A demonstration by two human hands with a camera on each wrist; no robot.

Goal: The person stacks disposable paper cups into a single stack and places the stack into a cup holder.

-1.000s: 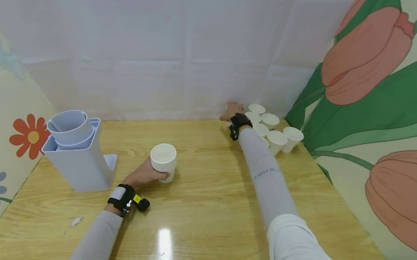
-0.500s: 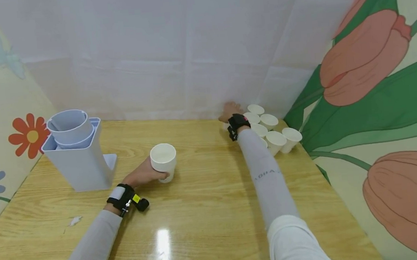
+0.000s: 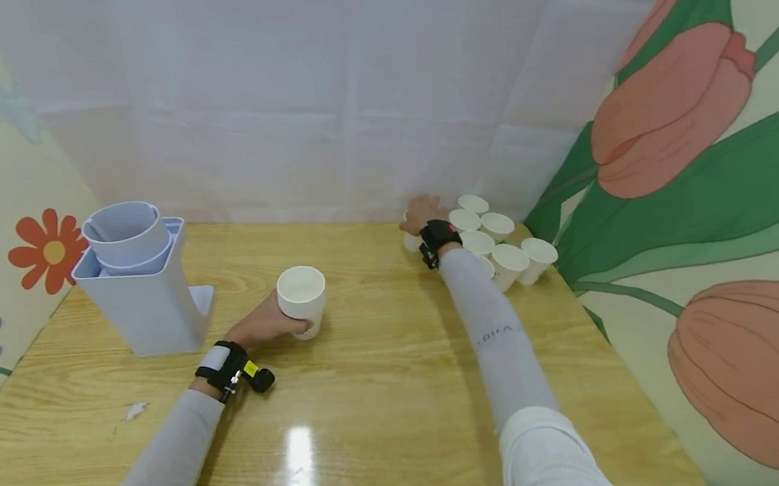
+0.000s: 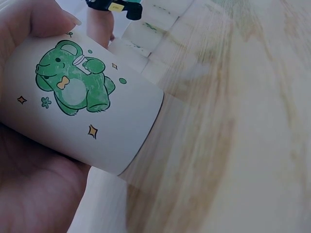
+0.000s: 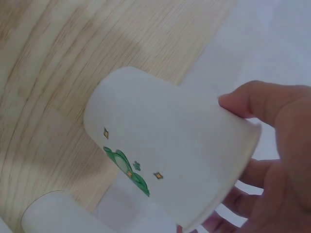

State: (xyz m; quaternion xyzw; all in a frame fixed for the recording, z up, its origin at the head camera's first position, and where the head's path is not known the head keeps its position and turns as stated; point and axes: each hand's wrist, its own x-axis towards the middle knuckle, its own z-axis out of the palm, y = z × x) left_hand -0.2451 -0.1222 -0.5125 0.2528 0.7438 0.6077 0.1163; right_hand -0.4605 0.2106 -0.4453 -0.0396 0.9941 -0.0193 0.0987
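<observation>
My left hand (image 3: 268,321) grips a white paper cup (image 3: 301,289) upright in the middle of the table. Its wall carries a green cartoon animal, yellow stars and small leaves in the left wrist view, with the thumb (image 4: 53,19) laid across the side. At the table's back edge, my right hand (image 3: 421,214) holds another paper cup (image 5: 165,141) near its rim, thumb on one side and fingers on the other. Most of that cup hides behind the hand in the head view. Several more paper cups (image 3: 496,225) stand grouped just right of this hand.
A pale blue box-shaped holder (image 3: 140,308) with a round cup-like insert (image 3: 126,232) stands at the back left. White sheeting (image 3: 249,117) hangs behind the wooden table (image 3: 375,412). A patterned wall (image 3: 692,250) borders the right side. A small white scrap-like mark (image 3: 135,410) shows at left.
My right hand has shifted slightly left, and more of its cup shows beside the group. The left hand keeps its grip on its cup. The head view has turned a little.
</observation>
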